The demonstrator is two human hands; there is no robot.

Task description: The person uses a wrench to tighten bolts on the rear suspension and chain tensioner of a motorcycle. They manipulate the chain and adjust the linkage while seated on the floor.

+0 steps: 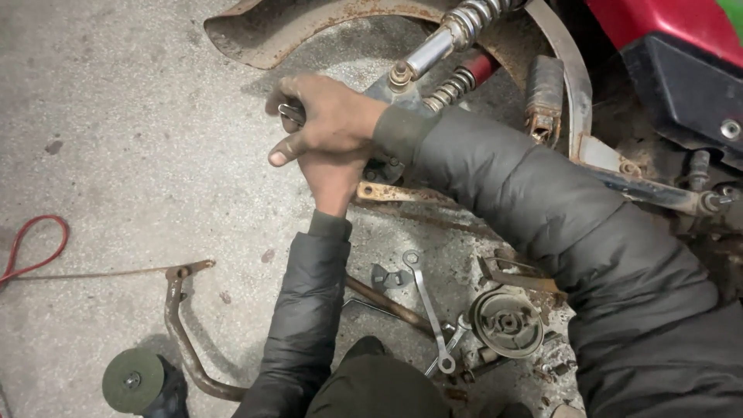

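Observation:
My right hand [329,116] lies on top, fingers curled around a shiny metal tool handle [291,113] at the lower end of a motorcycle's chrome rear shock absorber [441,46]. My left hand [331,179] sits just under it, pressed against the right hand; what it grips is hidden. Both arms wear dark padded sleeves. Beside the hands runs a rusty swingarm bar [395,193]. A rusty rear mudguard [309,23] arcs above.
On the concrete floor lie a ring spanner [427,310], a round drum-like metal part [507,321], small loose bolts, a rusty bent lever [182,325], an angle grinder with a green disc [133,379] and a red cable [31,248]. Red and black bodywork [681,54] is top right.

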